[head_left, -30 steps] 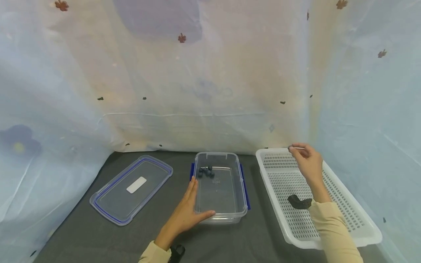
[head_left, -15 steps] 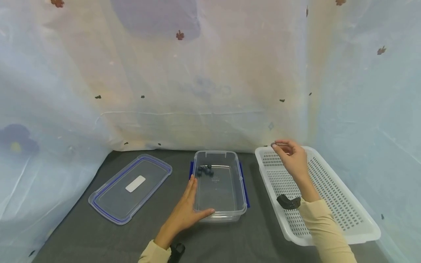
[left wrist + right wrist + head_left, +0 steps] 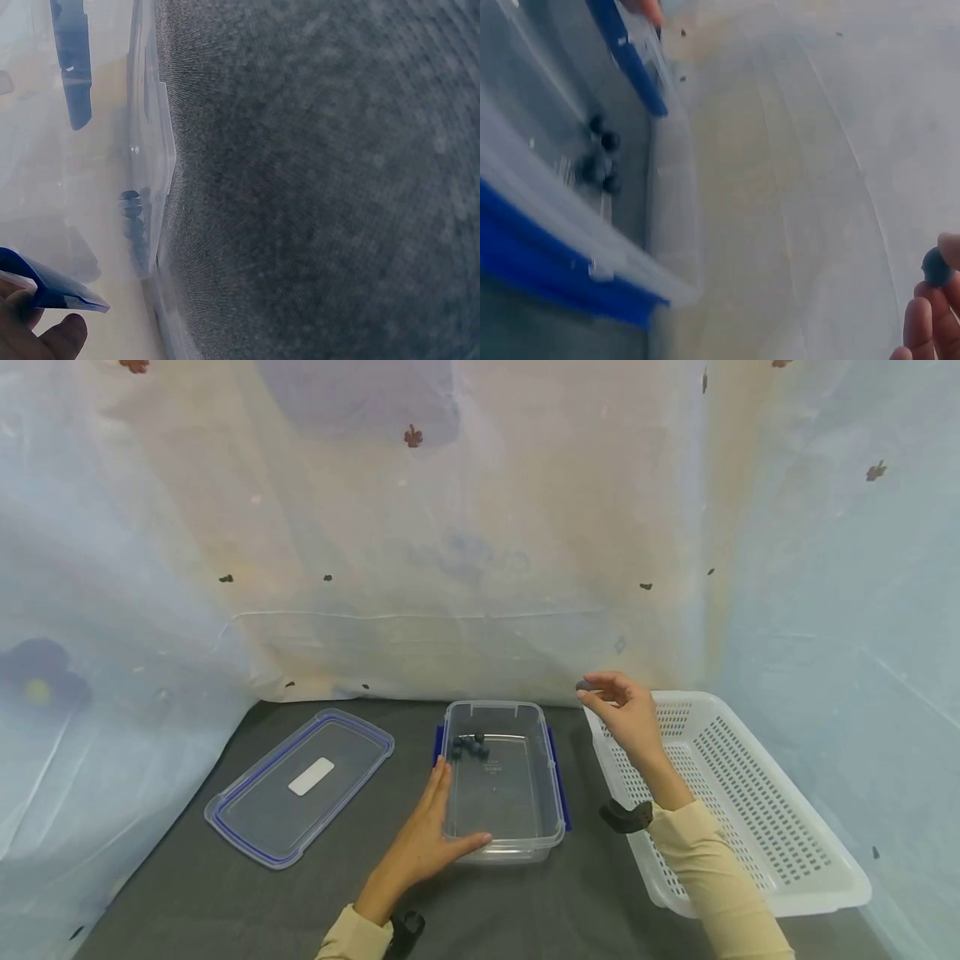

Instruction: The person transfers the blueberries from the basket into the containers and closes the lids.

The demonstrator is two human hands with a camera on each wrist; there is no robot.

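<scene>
My right hand (image 3: 626, 714) is raised over the left rim of the white basket and pinches a blueberry (image 3: 935, 268) between thumb and fingertips. A clear plastic food container (image 3: 498, 806) with blue side latches stands uncovered to its left. Inside, at the far left corner, lie several blueberries (image 3: 470, 746). My left hand (image 3: 423, 839) rests against the container's left side, fingers straight along the rim and thumb stretched over the near corner. One blue latch (image 3: 64, 292) shows beside its fingers in the left wrist view.
A clear lid (image 3: 300, 789) with a blue seal and a white label lies on the dark grey table (image 3: 247, 910) at the left. The perforated white basket (image 3: 776, 797) sits at the right. A patterned curtain (image 3: 480, 527) encloses the back and sides.
My right hand has moved left from over the basket's far side towards the container, with the blueberry in its fingertips. The left hand has stayed against the container.
</scene>
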